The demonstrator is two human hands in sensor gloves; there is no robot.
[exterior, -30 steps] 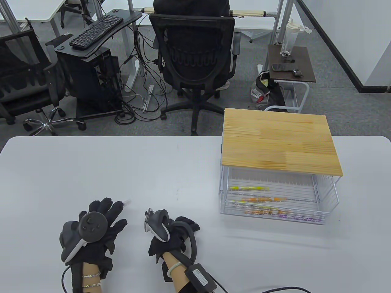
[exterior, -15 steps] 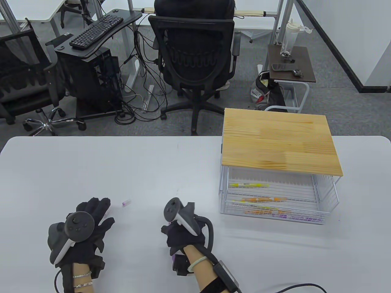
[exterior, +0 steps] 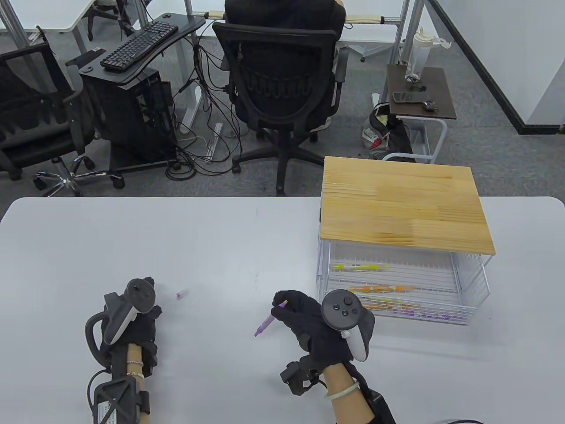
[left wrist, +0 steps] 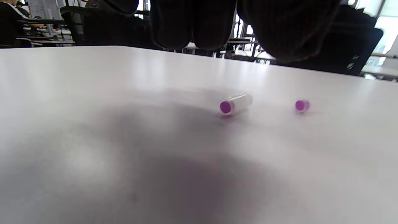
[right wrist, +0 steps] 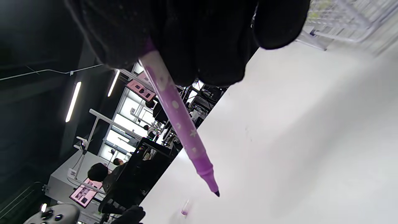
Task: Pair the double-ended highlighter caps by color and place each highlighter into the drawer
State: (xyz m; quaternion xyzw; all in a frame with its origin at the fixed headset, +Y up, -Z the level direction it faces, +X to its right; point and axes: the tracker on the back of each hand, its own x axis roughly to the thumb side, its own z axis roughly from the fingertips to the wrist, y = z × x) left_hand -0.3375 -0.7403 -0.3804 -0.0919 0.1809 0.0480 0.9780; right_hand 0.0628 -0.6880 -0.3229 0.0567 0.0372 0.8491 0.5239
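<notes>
My right hand (exterior: pixel 296 312) grips an uncapped purple highlighter (exterior: pixel 266 323) just above the table, its tip pointing down and left. In the right wrist view the purple highlighter (right wrist: pixel 178 122) sticks out from under my curled fingers (right wrist: pixel 199 40). A small clear cap with a purple end (exterior: pixel 182 293) lies on the table, right of my left hand (exterior: pixel 142 326). The left wrist view shows that cap (left wrist: pixel 235 103) and a second purple cap (left wrist: pixel 302 105) beyond my fingertips (left wrist: pixel 192 25), which touch neither. The left hand holds nothing.
A white wire drawer (exterior: pixel 474 309) stands pulled out under a wooden-topped rack (exterior: pixel 401 207) at the right, holding yellow (exterior: pixel 359 267), orange (exterior: pixel 382 289) and purple (exterior: pixel 437 315) highlighters. Beyond the table's far edge is an office chair (exterior: pixel 278 84).
My right hand has moved right toward the drawer and turned over, so the purple highlighter now shows. The left hand drew back off the cap and rolled onto its side.
</notes>
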